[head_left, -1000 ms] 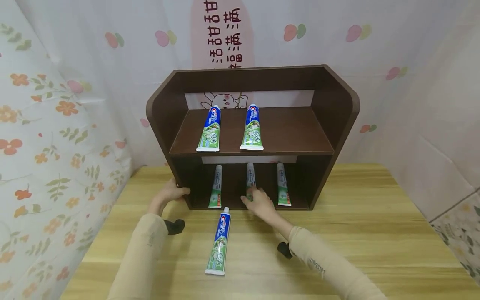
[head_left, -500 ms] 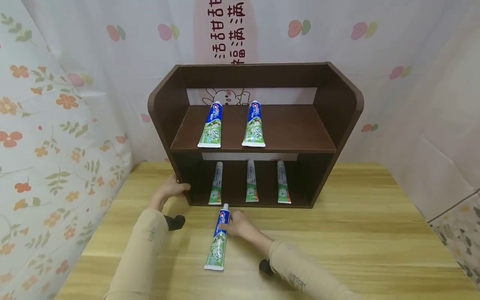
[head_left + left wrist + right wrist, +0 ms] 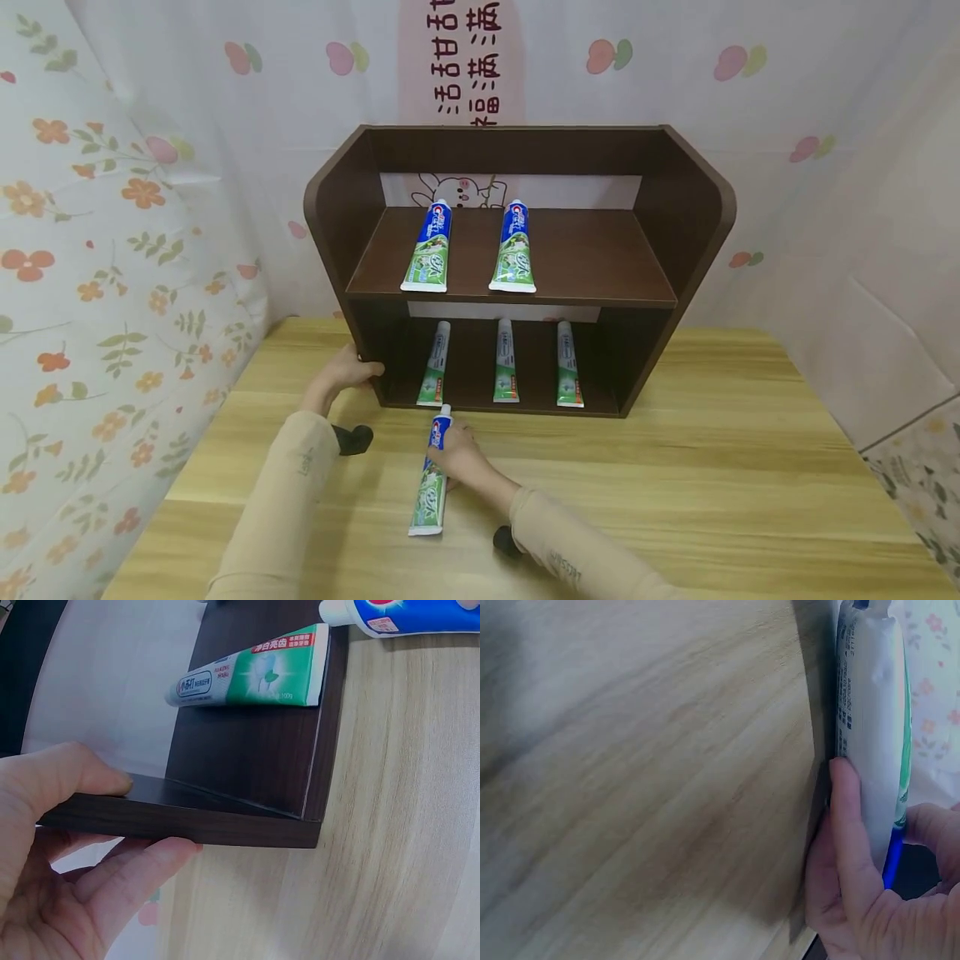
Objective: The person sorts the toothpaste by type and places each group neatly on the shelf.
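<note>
In front of the dark brown shelf, my right hand grips a blue and green toothpaste tube, its cap end toward the shelf. The right wrist view shows fingers along the white back of the tube, the thumb on its other side. My left hand holds the shelf's left side panel, thumb inside and fingers outside. On the lower board lie three slim grey-green toothpaste tubes, the left one closest to that hand.
Two blue and green toothpaste tubes lie on the upper board, one at the left and one near the middle. The shelf stands on a wooden table, with a patterned curtain behind it.
My right hand has moved from the middle tube on the lower board down to the blue and green tube on the table and gripped it. The left hand has kept its hold.
</note>
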